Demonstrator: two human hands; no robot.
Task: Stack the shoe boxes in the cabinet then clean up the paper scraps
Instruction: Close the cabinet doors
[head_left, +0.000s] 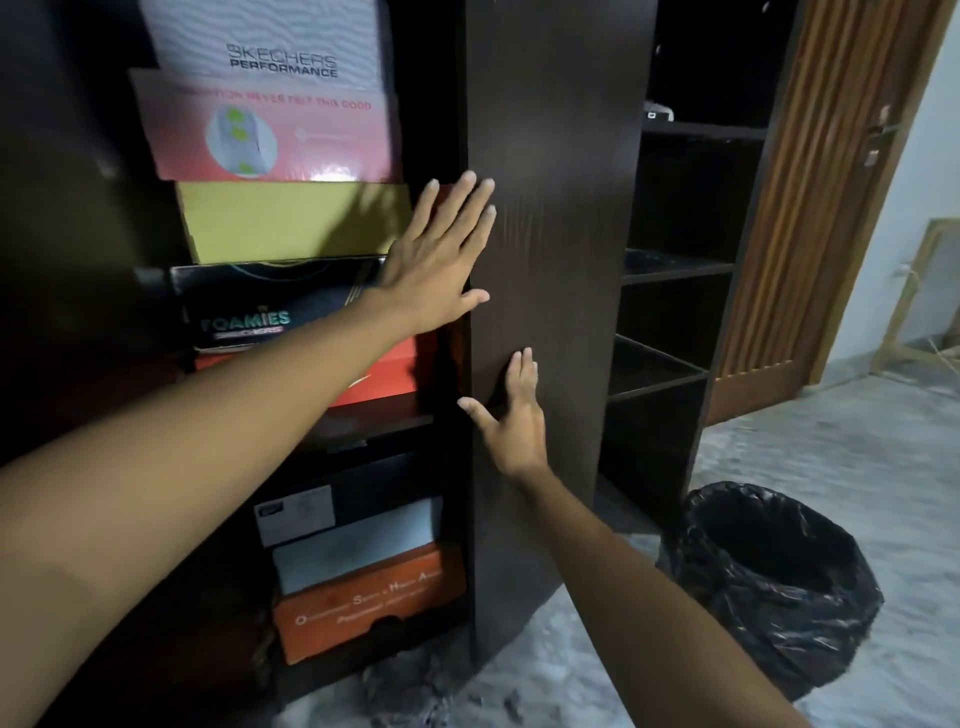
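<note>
The shoe boxes (291, 218) are already stacked in the left bay of the dark cabinet (556, 104): a white one on top, then pink, yellow, black and red on the upper shelf, with a grey and an orange box (363, 603) in the compartment below. Nearest the camera, both forearms reach forward; the right hand (511, 421) lies flat and spread against the door panel (561, 270) low down, and the left hand (441, 254) lies flat higher up, fingers splayed across the panel's edge, neither hand gripping anything. The risk, as I judge it, is in swinging this door shut: the left fingers sit at the closing edge and could be pinched, and the pink box seems to tilt forward, so the door might catch it and jolt the stack. Just beside the cabinet's foot, grey scraps (415, 680) lie on the mottled floor (831, 467), with a black-lined bin (769, 577) standing near. Beyond are empty open shelves (675, 270), then a ribbed wooden room door (810, 208) and a pale wall.
</note>
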